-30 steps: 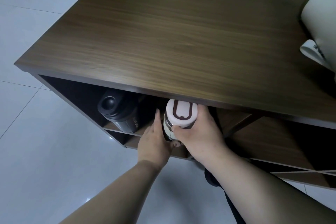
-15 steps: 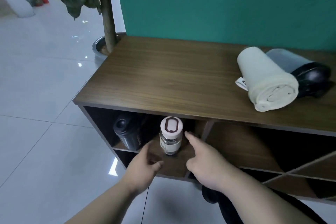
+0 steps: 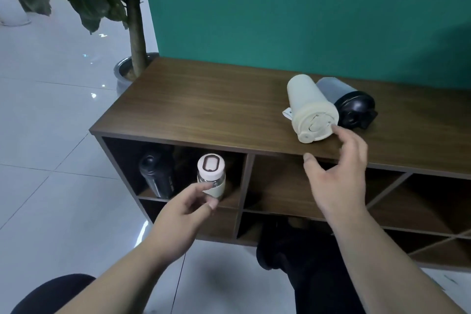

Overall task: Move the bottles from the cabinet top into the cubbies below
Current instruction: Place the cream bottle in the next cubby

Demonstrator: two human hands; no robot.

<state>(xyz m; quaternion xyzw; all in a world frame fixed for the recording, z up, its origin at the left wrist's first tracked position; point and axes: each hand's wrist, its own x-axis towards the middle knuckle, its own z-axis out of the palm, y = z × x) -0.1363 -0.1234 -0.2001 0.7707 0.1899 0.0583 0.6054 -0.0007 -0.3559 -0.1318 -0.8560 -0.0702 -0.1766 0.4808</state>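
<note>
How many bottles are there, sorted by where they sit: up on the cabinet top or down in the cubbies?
On the top, lying down: 2, a cream plastic bottle and a grey bottle with a black lid.
In the upper-left cubby, upright: 2, a black bottle and a clear bottle with a pale pink lid.
Total: 4

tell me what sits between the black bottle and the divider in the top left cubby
The clear bottle with the pink lid, upright, as the head view shows.

Soft daylight, floor glare (edges warped)
</note>
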